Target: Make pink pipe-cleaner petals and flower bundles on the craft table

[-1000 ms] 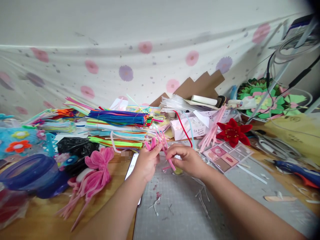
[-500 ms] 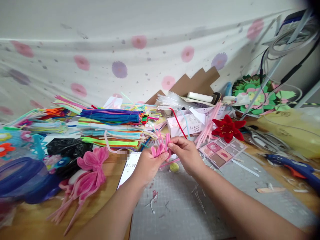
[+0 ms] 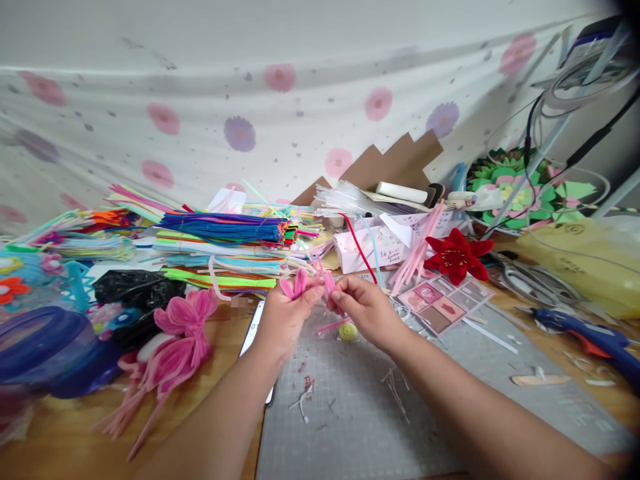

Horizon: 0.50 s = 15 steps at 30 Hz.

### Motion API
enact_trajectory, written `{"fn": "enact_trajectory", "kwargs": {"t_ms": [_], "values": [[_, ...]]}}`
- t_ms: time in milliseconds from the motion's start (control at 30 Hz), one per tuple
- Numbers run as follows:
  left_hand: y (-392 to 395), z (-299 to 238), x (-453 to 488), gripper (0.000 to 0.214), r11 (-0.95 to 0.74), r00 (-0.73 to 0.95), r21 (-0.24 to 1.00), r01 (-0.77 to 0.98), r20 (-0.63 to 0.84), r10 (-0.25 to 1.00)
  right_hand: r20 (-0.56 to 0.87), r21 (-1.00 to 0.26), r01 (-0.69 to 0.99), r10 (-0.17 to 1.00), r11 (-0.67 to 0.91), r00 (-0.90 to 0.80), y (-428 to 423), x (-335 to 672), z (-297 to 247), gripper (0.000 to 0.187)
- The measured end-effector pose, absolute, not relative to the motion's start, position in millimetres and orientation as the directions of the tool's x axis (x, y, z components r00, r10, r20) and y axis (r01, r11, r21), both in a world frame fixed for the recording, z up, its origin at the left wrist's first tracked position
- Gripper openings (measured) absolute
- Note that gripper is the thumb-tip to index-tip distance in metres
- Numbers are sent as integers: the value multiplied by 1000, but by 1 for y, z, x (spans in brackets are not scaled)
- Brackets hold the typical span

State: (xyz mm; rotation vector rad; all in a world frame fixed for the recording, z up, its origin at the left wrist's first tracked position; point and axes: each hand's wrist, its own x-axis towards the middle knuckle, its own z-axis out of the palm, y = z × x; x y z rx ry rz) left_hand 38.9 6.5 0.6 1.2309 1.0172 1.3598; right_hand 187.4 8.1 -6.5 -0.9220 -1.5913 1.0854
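Pink pipe cleaners [image 3: 300, 283], bent into loops, stick out of my left hand [image 3: 290, 313], whose fingers are closed around them. My right hand [image 3: 364, 308] pinches another folded pink pipe cleaner [image 3: 329, 285] close beside the left fingertips. Both hands are raised over the far part of a grey cutting mat [image 3: 340, 407]. Just below them a yellow-green coil [image 3: 348, 331] and a straight pink piece lie on the mat. A phone [image 3: 254, 327] is partly covered by my left hand. Some of the loops are hidden by my fingers.
Pink pipe-cleaner flowers [image 3: 183, 347] lie at left near a blue-rimmed container [image 3: 50, 353]. Bundled pipe cleaners [image 3: 220, 230] are stacked behind. A red flower [image 3: 459, 256], palette [image 3: 443, 301], scissors [image 3: 530, 277] and blue glue gun [image 3: 580, 330] occupy the right.
My left hand has shifted left and opened a small gap from the right hand, carrying its pink loops along. It now covers more of the phone. The view has shifted slightly.
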Motion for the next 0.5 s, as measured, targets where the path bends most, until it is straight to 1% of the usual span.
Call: {"fn": "enact_trajectory", "kwargs": {"t_ms": [100,200,267,333,433,500], "values": [[7,3,38,25,-99,55,976,-194,112,992,230,-956,91,902,280,-366,5,186,-4,21],[7,4,37,21,-66,88,970,-235,89,992,123,-990,9,888,142,-442,4,184,-4,26],[8,3,36,20,-62,87,966,-249,86,993,69,-997,-44,886,55,-459,5,185,-4,30],[9,3,36,20,-72,69,963,-261,93,993,35,-998,-59,883,8,-467,5,186,-5,33],[10,3,36,20,-103,15,943,-316,114,993,17,-996,-81,878,-26,-479,7,186,-7,35],[10,3,37,20,-124,-39,921,-370,118,992,32,-992,-120,892,-25,-452,7,185,-9,35]]}}
